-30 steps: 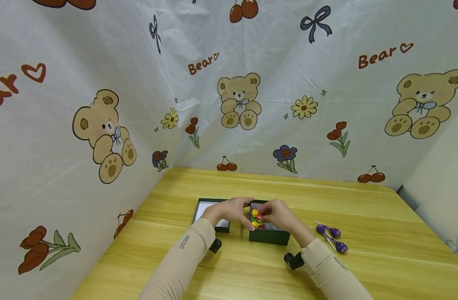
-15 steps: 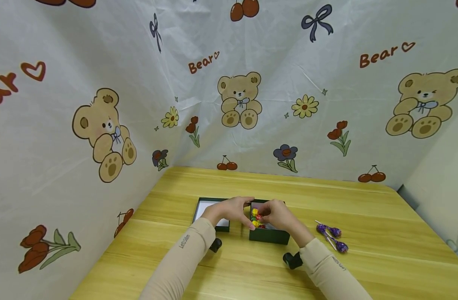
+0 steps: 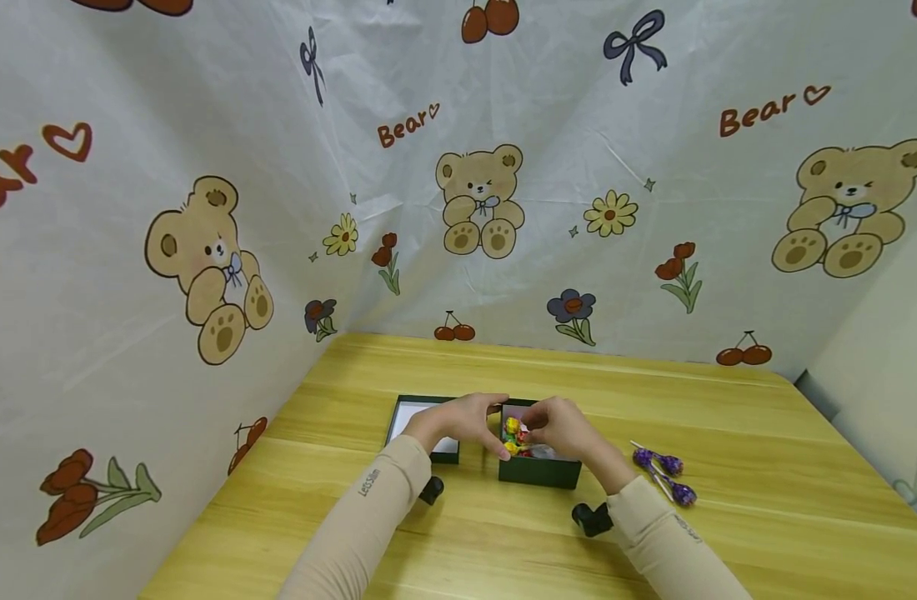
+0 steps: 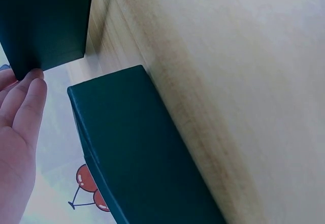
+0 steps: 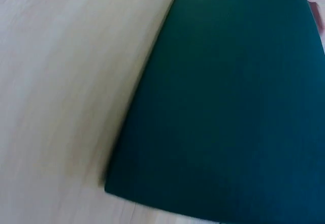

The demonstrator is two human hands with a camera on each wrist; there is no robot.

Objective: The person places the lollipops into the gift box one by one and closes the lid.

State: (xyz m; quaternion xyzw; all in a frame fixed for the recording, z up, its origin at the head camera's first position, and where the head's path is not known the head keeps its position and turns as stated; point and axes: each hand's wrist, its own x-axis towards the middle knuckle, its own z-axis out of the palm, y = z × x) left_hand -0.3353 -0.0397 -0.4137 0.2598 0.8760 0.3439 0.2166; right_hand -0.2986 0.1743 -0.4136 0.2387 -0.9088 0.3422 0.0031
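Note:
A dark green box without its lid holds several brightly wrapped lollipops in yellow, red and green along its left side. My left hand grips the box's left end, thumb at the near corner and fingers at the far one. In the left wrist view, my fingertips touch the bottom corner of a green wall. My right hand reaches in over the box from the right, thumb and fingers pinching a red-and-white wrapped lollipop. The right wrist view is mostly filled by the box's green side.
Left of the box lies a shallow green lid with a white inside, partly behind my left hand. Several purple-wrapped lollipops with white sticks lie on the wooden table to the right. A bear-print cloth hangs behind and at the left.
My right hand has shifted slightly to the right, showing more of the red wrapper at its fingertips. My left hand and the box have stayed in place.

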